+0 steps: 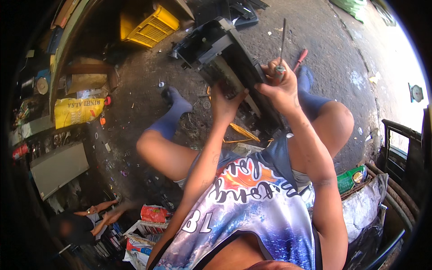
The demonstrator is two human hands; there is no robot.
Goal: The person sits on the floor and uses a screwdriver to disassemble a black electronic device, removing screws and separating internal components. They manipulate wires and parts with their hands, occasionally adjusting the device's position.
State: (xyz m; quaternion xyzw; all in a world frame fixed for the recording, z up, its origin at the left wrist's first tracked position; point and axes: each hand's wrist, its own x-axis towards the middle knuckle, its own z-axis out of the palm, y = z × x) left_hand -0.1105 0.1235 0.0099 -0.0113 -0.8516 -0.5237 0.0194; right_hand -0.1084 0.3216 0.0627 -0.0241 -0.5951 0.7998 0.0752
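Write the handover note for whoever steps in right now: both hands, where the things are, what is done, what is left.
Left hand: grips the lower edge of the black plastic housing, propped on the ground between the knees.
Right hand: shut on a screwdriver, shaft pointing up, while also steadying the housing's edge.
A red-handled tool lies on the ground behind.
Done: housing looks partly stripped; loose bits lie around.
Left: apparently more dismantling; hard to tell how much.
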